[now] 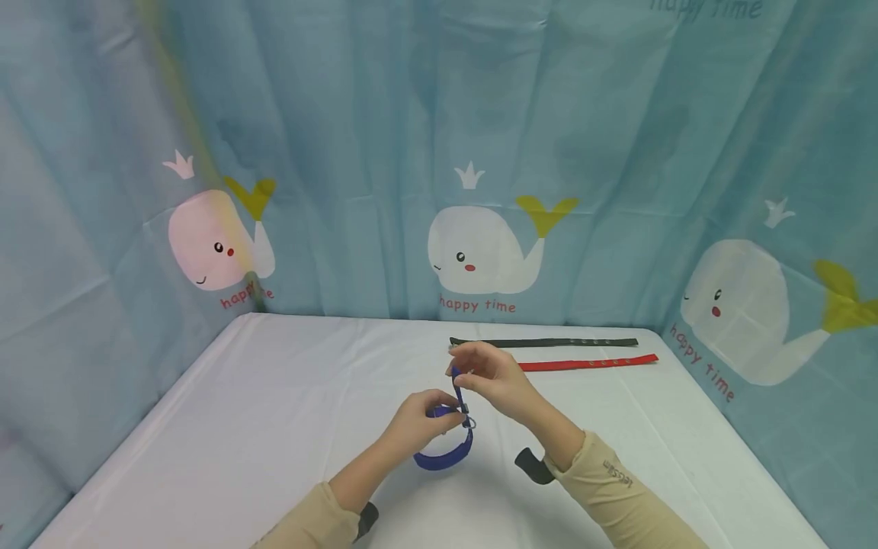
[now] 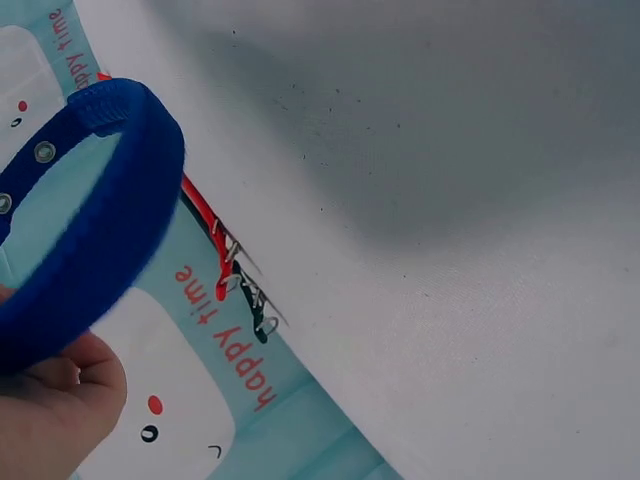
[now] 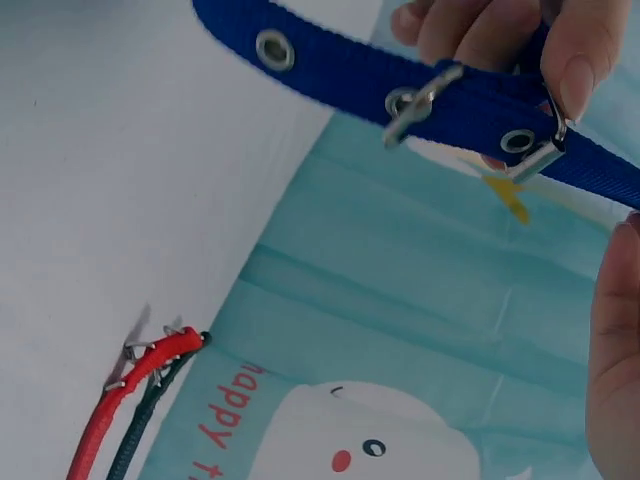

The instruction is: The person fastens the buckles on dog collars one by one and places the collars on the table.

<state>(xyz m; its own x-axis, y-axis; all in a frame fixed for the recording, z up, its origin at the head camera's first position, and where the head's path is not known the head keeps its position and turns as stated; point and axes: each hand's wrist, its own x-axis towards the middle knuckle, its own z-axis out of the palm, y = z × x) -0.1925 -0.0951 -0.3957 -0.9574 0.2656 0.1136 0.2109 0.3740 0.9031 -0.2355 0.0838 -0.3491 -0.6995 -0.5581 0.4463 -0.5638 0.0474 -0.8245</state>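
Observation:
A blue buckle collar [image 1: 442, 460] with metal-rimmed eyelets is bent into a loop above the white table. My left hand [image 1: 414, 424] pinches it beside the metal buckle [image 3: 540, 160]. Higher and to the right, my right hand [image 1: 495, 379] holds the strap's tail between thumb and fingers. The strap passes through the buckle frame, as the right wrist view shows. One eyelet [image 3: 275, 49] stands out on the strap in that view. In the left wrist view the loop's outer band [image 2: 120, 220] hides part of the left hand's fingers.
A red collar [image 1: 590, 364] and a dark green collar [image 1: 549, 343] lie side by side at the table's far right. The white table [image 1: 274, 427] is bounded by a blue curtain [image 1: 384, 152] printed with whales. Dark bands sit below both wrists.

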